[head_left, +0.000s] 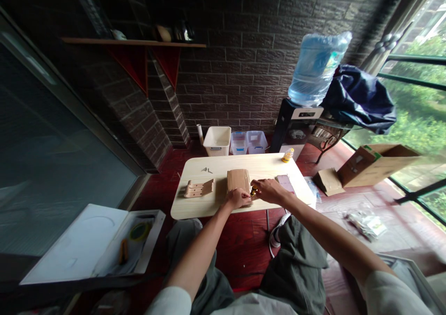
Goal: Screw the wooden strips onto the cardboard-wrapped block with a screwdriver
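**Left hand [238,198] on a ribbed wooden block [239,180], right hand [270,190] at a small yellow object [254,190]**

Nearest the camera are the person's white sleeves [170,303] and, below the forearms, olive trousers [296,268]. Farther out, the left hand curls over the near edge of the block, its fingers close together; whether it grips the block or only rests there, I cannot tell. The right hand is pinched narrowly around the yellow object, holding it just beside the block's right end, with the fingers hiding most of it.

The block lies flat on a pale wooden table [209,203], right in front of the left hand. Left of that hand sits a notched wooden piece [198,188], with a few small screws [206,170] beyond it. Right of the right hand lies a phone [285,183], and past it a small yellow bottle [287,155] stands at the table's far edge.

Beyond the hands, a white basket [216,141] and two clear plastic bins [247,142] sit on the floor. Far right of the right hand lies a cardboard box [376,164]. Well left of the left arm is an open white box [104,245].
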`<state>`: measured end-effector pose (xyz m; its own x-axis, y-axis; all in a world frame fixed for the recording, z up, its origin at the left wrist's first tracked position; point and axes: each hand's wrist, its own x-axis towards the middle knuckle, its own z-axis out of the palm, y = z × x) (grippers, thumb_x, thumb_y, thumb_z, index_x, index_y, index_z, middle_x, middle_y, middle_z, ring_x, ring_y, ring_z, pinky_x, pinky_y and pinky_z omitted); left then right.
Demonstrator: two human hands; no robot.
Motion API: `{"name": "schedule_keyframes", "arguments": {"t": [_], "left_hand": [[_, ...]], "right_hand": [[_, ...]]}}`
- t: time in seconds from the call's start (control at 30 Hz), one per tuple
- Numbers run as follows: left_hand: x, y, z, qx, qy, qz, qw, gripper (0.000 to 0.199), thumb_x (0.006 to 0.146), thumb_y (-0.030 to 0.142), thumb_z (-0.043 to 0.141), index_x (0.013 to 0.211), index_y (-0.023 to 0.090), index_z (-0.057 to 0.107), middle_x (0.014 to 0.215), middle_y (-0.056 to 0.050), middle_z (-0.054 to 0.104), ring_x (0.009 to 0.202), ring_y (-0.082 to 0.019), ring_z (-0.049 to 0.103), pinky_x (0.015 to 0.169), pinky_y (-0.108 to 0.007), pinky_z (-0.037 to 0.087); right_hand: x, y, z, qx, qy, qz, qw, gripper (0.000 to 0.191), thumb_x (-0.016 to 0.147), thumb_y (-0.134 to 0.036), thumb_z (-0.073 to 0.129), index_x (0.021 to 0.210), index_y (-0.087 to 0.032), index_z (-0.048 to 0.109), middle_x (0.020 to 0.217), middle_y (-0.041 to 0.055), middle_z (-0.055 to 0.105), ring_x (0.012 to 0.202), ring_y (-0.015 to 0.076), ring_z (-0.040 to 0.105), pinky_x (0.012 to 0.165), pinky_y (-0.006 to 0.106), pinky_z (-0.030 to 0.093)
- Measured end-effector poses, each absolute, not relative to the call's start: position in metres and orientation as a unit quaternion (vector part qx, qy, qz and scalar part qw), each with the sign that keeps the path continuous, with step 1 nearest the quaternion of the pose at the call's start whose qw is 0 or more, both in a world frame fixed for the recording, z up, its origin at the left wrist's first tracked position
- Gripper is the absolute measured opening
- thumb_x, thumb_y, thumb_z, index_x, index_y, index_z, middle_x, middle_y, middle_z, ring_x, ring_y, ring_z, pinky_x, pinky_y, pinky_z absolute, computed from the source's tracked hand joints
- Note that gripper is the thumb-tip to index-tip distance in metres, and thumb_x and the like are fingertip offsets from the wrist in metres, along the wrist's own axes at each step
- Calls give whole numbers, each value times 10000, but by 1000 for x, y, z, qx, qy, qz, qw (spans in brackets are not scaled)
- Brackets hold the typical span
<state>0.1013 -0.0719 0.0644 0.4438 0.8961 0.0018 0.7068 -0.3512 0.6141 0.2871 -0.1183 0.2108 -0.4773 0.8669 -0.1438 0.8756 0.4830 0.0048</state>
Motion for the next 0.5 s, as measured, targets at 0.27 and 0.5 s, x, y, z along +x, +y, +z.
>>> {"name": "schedule_keyframes", "arguments": {"t": [0.27,0.5], "left_hand": [[100,-70,59,804,492,184,277,185,777,422,719,888,298,801,983,9,774,901,-180,692,749,-242,489],[99,-70,58,806,488,177,283,190,789,417,707,906,298,797,996,7,772,889,-176,695,745,-245,493]], "right_hand": [[287,-119,215,515,853,-38,72,214,965,-286,503,1153,-204,563,1019,117,736,884,231,711,680,255,422],[288,-117,211,515,854,-36,66,212,961,-277,472,1135,-200,566,987,109,739,856,235,709,665,264,410]]}}
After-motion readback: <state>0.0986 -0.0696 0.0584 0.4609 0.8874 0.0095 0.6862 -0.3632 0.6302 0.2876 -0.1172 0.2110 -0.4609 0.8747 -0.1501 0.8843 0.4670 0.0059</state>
